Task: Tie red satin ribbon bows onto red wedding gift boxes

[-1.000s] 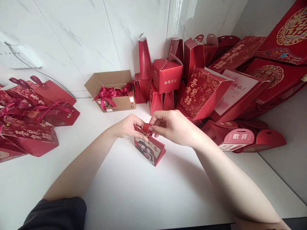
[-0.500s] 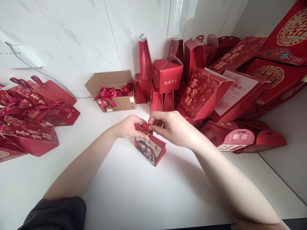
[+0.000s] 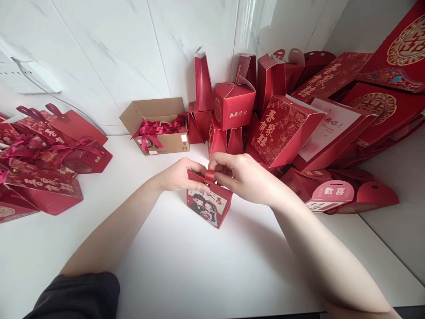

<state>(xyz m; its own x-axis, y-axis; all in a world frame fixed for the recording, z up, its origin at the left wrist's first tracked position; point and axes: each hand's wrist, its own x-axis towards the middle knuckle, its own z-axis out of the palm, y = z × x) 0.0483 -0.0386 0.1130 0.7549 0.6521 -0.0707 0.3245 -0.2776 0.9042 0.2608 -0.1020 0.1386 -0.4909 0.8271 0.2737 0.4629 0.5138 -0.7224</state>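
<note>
Indoors, white table [image 3: 159, 266], marbled wall tiles [image 3: 109, 53], wall socket [image 3: 29, 75], red boxes [image 3: 279, 128] heaped.

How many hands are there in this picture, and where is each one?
2. The left hand pinches the top of the small red box; the right hand holds its red strap.

So the left hand [image 3: 186, 175] is pinching the top of a little red box [image 3: 207, 206] with a cartoon couple on it, right hand [image 3: 241, 177] is on its strap [image 3: 210, 176], and there's an open cardboard box [image 3: 163, 142] of ribbons [image 3: 148, 133] behind.
</note>
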